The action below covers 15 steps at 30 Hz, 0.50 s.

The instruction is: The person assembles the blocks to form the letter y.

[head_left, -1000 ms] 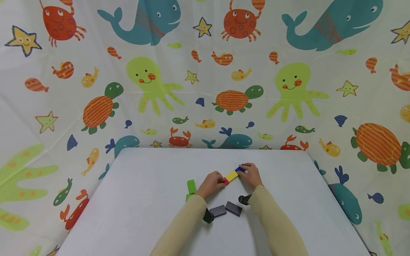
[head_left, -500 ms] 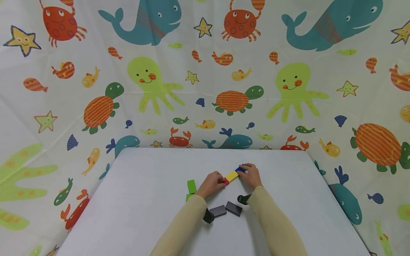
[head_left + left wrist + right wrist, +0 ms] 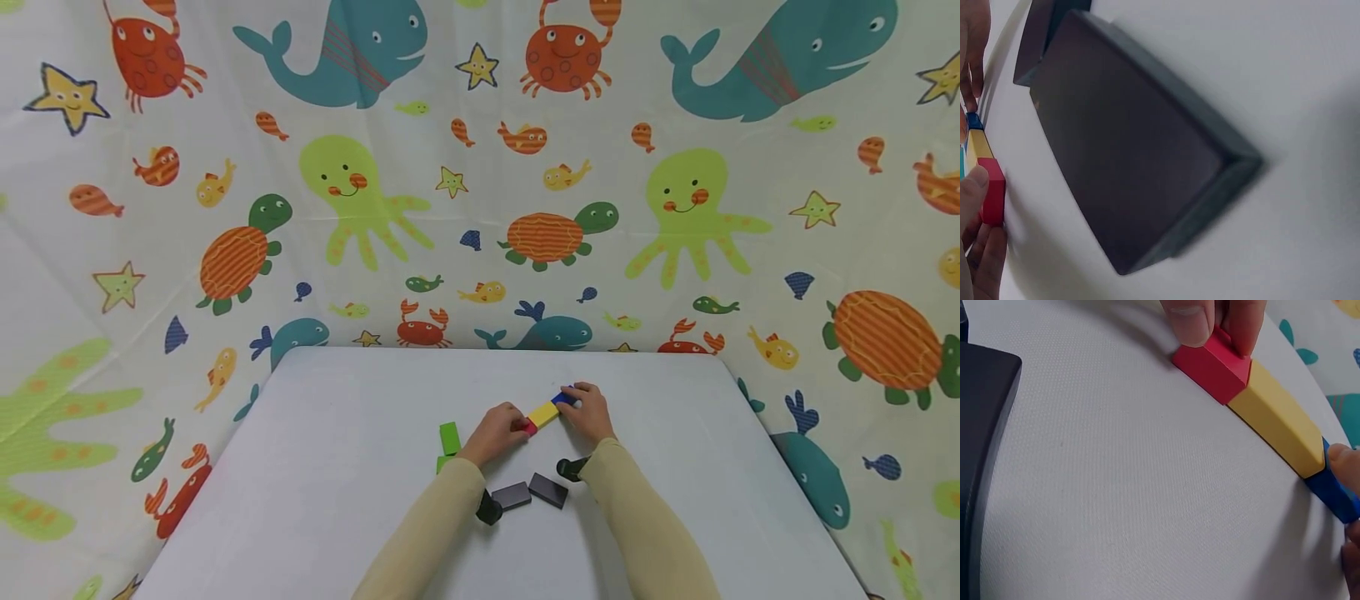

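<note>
A red block (image 3: 1219, 365), a yellow block (image 3: 1279, 419) and a blue block (image 3: 1335, 487) lie end to end in a slanting row on the white table. My left hand (image 3: 495, 432) pinches the red block at the row's near end, thumb on one side and fingers on the other. At the far end my right hand (image 3: 591, 413) holds the blue block between thumb and fingers, hiding part of it. Between the two hands the yellow block shows bare, its ends against its neighbours.
Two dark grey blocks (image 3: 512, 497) lie nearer me, between my forearms. Left of my left hand are two green blocks (image 3: 449, 438), one partly behind my wrist. A cloth (image 3: 465, 250) printed with sea animals hangs behind the white table (image 3: 337, 467).
</note>
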Each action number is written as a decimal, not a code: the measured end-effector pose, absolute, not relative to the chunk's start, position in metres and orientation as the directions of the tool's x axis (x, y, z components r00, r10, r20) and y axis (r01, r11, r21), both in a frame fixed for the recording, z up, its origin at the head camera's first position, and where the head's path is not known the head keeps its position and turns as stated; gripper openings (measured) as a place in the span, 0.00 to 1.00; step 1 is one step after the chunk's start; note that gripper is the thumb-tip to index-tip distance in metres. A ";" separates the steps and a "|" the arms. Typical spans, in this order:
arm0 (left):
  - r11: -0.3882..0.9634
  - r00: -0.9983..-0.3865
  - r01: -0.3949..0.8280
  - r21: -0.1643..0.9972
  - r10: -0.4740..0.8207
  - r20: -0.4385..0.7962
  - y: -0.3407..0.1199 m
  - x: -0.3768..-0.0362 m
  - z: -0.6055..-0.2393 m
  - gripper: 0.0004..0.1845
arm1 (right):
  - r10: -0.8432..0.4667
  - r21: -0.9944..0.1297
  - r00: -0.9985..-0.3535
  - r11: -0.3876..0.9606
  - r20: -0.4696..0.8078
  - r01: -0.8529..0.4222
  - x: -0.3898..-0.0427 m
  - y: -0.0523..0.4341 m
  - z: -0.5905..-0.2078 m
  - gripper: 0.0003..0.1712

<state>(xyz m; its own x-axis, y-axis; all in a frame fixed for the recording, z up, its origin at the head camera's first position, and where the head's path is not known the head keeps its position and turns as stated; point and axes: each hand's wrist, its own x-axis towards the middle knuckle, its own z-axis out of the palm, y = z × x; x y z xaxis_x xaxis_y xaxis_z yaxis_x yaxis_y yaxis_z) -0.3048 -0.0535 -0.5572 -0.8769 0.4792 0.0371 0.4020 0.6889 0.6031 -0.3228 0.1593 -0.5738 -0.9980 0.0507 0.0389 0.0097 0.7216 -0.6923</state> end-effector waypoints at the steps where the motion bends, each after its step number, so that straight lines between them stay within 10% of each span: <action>1: 0.690 -0.878 0.399 0.604 0.478 0.034 -0.054 -0.304 -0.557 0.11 | 0.051 -0.696 -0.998 0.718 0.039 0.010 -0.322 0.158 -0.574 0.25; 15: 0.659 -0.862 0.416 0.626 0.505 0.042 -0.072 -0.303 -0.550 0.14 | 0.101 -0.726 -0.994 0.686 0.032 0.046 -0.317 0.153 -0.564 0.25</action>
